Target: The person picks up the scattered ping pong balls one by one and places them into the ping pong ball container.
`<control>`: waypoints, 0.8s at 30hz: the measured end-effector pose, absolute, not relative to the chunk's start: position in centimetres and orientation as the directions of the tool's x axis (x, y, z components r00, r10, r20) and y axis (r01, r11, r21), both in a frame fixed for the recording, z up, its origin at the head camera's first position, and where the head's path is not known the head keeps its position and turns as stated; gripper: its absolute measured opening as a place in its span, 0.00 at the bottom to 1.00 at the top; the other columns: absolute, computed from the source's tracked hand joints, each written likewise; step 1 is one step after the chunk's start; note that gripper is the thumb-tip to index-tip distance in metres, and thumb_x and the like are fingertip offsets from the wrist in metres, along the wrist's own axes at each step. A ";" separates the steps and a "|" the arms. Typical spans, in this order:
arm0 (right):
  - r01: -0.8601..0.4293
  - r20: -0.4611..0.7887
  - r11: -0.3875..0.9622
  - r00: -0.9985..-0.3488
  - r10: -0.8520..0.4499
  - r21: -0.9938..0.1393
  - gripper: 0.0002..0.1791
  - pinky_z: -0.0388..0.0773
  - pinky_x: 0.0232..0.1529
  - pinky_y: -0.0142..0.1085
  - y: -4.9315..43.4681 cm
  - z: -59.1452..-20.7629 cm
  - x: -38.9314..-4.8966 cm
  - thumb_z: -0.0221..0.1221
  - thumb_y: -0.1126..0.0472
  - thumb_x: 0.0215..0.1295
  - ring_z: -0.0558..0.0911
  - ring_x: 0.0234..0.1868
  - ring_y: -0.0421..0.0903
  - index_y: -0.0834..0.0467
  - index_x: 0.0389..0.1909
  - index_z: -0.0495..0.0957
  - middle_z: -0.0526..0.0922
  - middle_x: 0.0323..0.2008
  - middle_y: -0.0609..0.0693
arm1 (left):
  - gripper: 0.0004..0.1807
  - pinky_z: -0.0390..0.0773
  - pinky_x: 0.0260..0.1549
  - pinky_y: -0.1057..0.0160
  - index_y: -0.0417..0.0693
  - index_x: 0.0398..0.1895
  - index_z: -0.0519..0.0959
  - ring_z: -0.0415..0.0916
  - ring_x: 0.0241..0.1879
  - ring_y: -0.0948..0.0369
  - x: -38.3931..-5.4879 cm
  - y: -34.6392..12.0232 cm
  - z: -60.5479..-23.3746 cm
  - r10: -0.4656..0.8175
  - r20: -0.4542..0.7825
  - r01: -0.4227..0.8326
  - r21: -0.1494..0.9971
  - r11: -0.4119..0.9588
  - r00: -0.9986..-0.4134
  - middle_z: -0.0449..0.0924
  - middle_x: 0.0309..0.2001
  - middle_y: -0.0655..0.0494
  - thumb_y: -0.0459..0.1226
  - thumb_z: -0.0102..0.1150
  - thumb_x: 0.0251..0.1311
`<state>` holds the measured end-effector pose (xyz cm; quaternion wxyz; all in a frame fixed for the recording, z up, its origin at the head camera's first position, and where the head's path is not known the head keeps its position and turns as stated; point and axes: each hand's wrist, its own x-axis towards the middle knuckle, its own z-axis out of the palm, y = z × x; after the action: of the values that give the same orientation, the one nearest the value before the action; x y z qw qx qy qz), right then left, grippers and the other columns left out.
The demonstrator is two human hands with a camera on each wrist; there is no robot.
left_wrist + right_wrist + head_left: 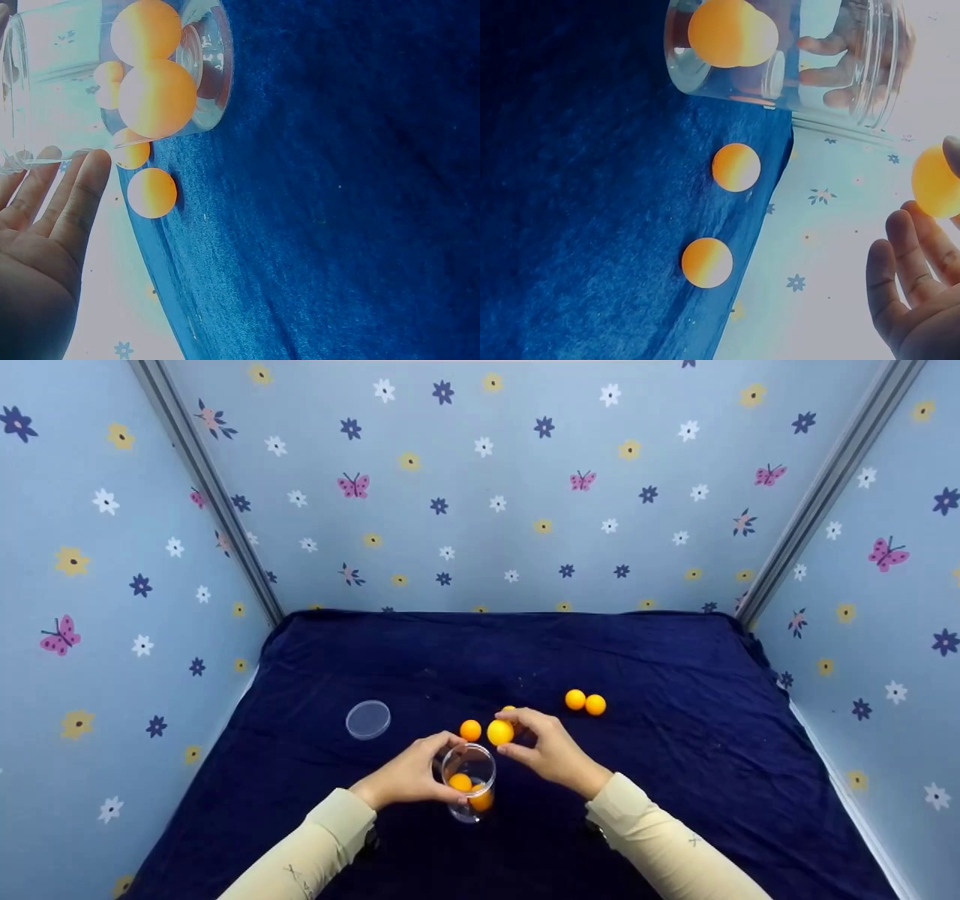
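My left hand (411, 772) grips a clear, lidless jar (469, 761) near its rim, thumb on the near side and fingers round the far side. Two orange ping-pong balls (157, 99) lie at the bottom of the jar. Just right of the rim, my right hand (553, 750) pinches another ping-pong ball (500, 733) between thumb and fingertips, its other fingers spread in the right wrist view. Beyond the jar an orange ball (470, 730) sits on the cloth. One more ball (510, 709) is mostly hidden behind the right hand's fingers.
Two orange balls (585, 703) lie side by side on the dark blue cloth (675, 765), farther back to the right. A round clear lid (368, 720) lies flat to the left of the jar. Flower-patterned walls (517, 510) enclose the back and sides.
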<state>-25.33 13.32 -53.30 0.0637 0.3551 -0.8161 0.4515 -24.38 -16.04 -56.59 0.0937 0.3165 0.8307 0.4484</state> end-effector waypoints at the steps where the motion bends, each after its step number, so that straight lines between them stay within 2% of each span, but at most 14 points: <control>1: -0.640 0.428 0.336 -0.737 -0.523 -0.691 0.24 0.87 0.46 0.34 13.3 -53.3 -25.3 0.74 0.63 0.69 0.89 0.44 0.53 0.65 0.62 0.82 0.90 0.53 0.57 | 0.40 0.86 0.56 0.58 0.46 0.63 0.79 0.85 0.57 0.52 -24.4 -16.0 -56.6 0.608 0.125 0.441 0.802 0.403 -0.784 0.86 0.60 0.53 0.44 0.90 0.47; 4: -0.652 0.445 0.322 -0.726 -0.524 -0.686 0.24 0.87 0.46 0.36 13.1 -53.3 -25.2 0.74 0.63 0.68 0.90 0.44 0.52 0.66 0.61 0.83 0.90 0.52 0.57 | 0.40 0.85 0.57 0.59 0.46 0.63 0.79 0.85 0.58 0.53 -24.4 -16.0 -56.6 0.609 0.120 0.441 0.799 0.410 -0.784 0.86 0.61 0.52 0.44 0.90 0.47; 10: -0.672 0.461 0.307 -0.707 -0.536 -0.674 0.23 0.89 0.44 0.42 12.7 -53.4 -25.1 0.76 0.61 0.67 0.89 0.44 0.49 0.65 0.59 0.83 0.90 0.51 0.57 | 0.40 0.86 0.55 0.60 0.41 0.64 0.78 0.85 0.58 0.48 -24.4 -16.1 -56.5 0.618 0.123 0.435 0.815 0.383 -0.776 0.86 0.61 0.47 0.42 0.89 0.48; 16: -0.675 0.452 0.316 -0.703 -0.549 -0.666 0.23 0.87 0.46 0.37 12.4 -53.2 -24.8 0.76 0.59 0.68 0.88 0.45 0.47 0.65 0.59 0.84 0.90 0.51 0.56 | 0.41 0.85 0.55 0.61 0.40 0.65 0.78 0.85 0.58 0.47 -24.5 -16.1 -56.5 0.621 0.113 0.427 0.818 0.384 -0.775 0.86 0.62 0.47 0.42 0.89 0.49; 24: -0.669 0.444 0.303 -0.702 -0.557 -0.678 0.21 0.87 0.46 0.40 12.0 -53.4 -24.4 0.75 0.58 0.69 0.88 0.45 0.48 0.61 0.58 0.84 0.90 0.50 0.55 | 0.39 0.83 0.61 0.57 0.46 0.63 0.78 0.83 0.62 0.45 -24.5 -16.1 -56.6 0.621 0.110 0.430 0.813 0.393 -0.776 0.84 0.65 0.41 0.42 0.88 0.49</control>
<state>-24.43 11.99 -53.36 0.0622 0.3811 -0.8047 0.4509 -24.50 -16.14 -56.57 0.1061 0.3172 0.8279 0.4503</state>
